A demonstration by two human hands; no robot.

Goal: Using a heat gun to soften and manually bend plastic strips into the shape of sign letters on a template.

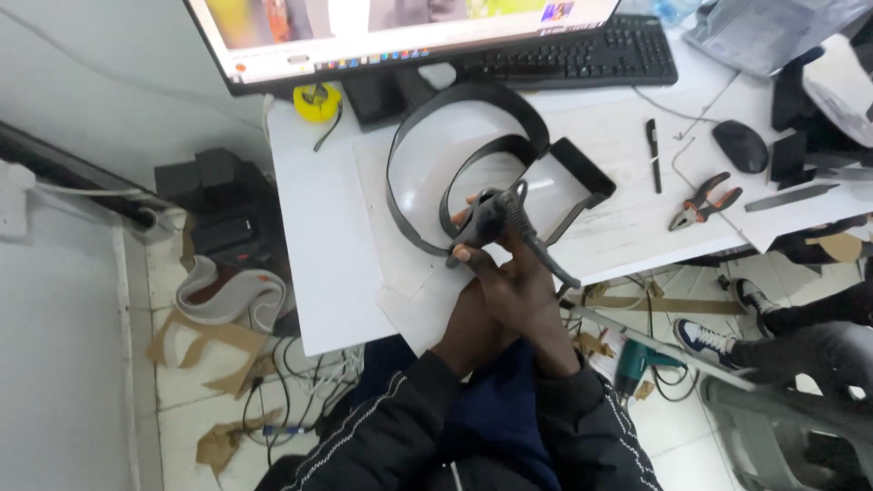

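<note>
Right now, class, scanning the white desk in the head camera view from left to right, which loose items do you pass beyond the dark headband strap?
Round yellow tape measure → black pen → red-handled pliers → black computer mouse, all lying on the white desk.

We see a white surface [327, 273] carrying a monitor base [386, 91], black keyboard [582, 50], yellow tape measure [317, 101], black pen [653, 155], black mouse [740, 145], red-handled pliers [705, 202], and a black headband strap [455, 155] lying on a white sheet [391, 236]. Cardboard scraps [205, 341] and cables [291, 382] lie on the floor [182, 409].
</note>
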